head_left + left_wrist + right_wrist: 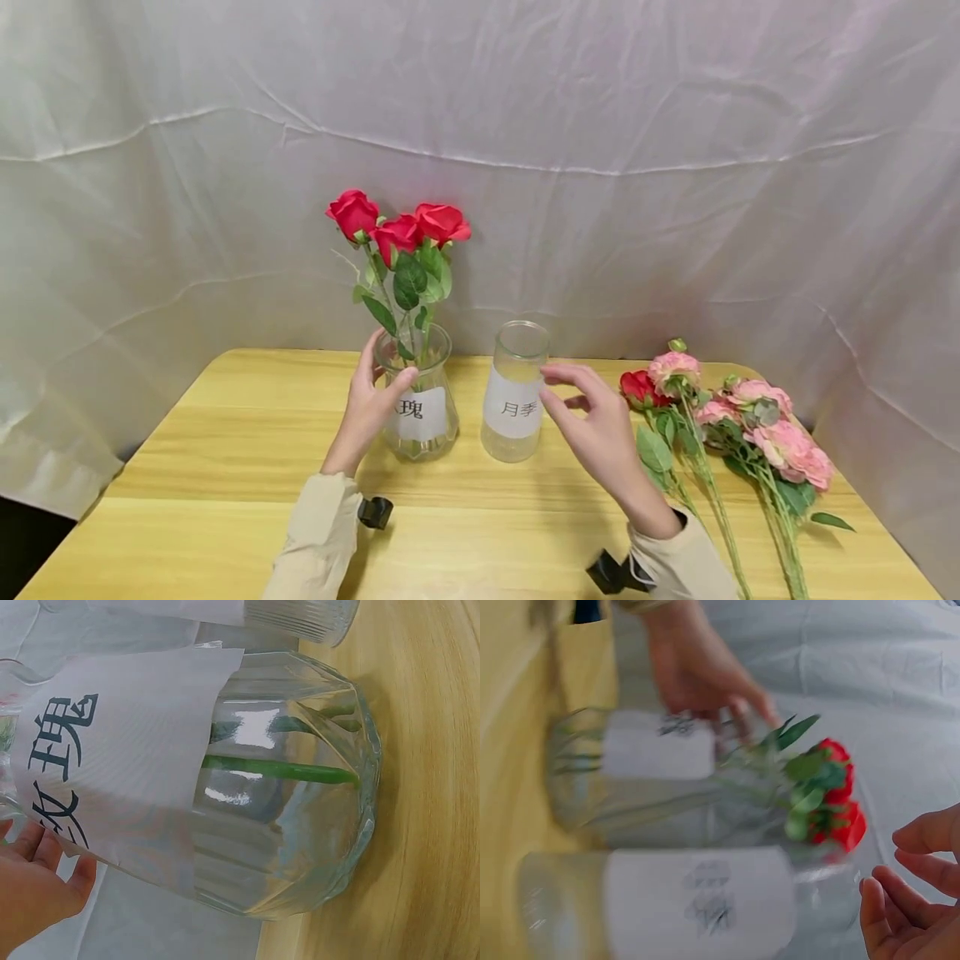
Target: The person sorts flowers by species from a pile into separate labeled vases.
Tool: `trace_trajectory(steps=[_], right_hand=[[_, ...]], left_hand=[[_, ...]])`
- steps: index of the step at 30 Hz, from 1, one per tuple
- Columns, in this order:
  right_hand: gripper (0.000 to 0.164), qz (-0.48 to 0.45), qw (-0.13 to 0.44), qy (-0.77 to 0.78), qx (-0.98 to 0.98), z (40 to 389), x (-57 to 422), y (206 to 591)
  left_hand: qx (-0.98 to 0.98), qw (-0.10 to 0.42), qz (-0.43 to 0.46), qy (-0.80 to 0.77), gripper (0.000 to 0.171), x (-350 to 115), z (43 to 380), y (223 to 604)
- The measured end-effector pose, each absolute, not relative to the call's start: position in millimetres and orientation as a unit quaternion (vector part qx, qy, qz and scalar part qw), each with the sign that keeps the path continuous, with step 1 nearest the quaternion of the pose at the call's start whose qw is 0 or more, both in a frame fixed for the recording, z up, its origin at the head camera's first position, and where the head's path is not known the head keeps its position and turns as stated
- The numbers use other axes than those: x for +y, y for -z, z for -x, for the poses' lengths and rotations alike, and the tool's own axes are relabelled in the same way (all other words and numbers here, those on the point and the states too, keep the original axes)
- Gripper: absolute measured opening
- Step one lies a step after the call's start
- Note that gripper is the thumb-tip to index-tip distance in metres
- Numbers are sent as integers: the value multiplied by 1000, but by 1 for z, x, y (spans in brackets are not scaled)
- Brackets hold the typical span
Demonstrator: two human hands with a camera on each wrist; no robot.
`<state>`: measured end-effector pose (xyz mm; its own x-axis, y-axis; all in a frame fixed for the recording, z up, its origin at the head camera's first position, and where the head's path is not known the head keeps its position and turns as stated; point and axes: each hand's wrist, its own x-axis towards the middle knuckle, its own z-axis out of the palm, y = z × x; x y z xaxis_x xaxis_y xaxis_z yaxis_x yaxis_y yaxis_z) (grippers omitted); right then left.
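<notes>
While left hand [372,407] grips vase [422,417], right hand [596,421] hovers

Pale grey cloth [525,100] hung behind table and along both sides, slightly shiny, rumpled; long crease running across back, sagging in shallow curves; faint pinkish tint toward upper right

Yellow wooden table [187,450], streaky lengthwise grain, far corners rounded, far edge just in front of cloth; soft shadows on top

Dark patch [26,542] at lower left, below cloth's bottom edge, beside table, contents too dark to tell
</notes>
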<state>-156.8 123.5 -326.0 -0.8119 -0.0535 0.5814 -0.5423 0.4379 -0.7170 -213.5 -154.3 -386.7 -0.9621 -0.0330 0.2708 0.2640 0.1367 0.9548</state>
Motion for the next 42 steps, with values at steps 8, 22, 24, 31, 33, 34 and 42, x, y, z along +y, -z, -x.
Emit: trace_trajectory(steps=[8, 22, 24, 31, 33, 34, 42], right_hand=[[22, -141, 219, -479, -838, 152, 156, 357], [26, -89, 114, -385, -912, 160, 232, 375], [27, -79, 106, -375, -918, 160, 245, 378], [31, -72, 86, -317, -942, 161, 279, 391], [30, -61, 74, -303, -948, 158, 288, 394], [30, -55, 69, -297, -951, 156, 293, 396], [24, -36, 5, -269, -962, 151, 312, 405]], left_hand=[[-737, 131, 96, 656, 80, -150, 216, 391], [-741, 130, 91, 652, 81, -155, 215, 388], [-741, 127, 89, 654, 81, -156, 214, 387], [-736, 130, 84, 659, 80, -158, 212, 388], [-735, 129, 89, 659, 80, -157, 212, 388], [-736, 130, 91, 658, 80, -156, 213, 388], [-738, 134, 95, 655, 79, -154, 215, 386]])
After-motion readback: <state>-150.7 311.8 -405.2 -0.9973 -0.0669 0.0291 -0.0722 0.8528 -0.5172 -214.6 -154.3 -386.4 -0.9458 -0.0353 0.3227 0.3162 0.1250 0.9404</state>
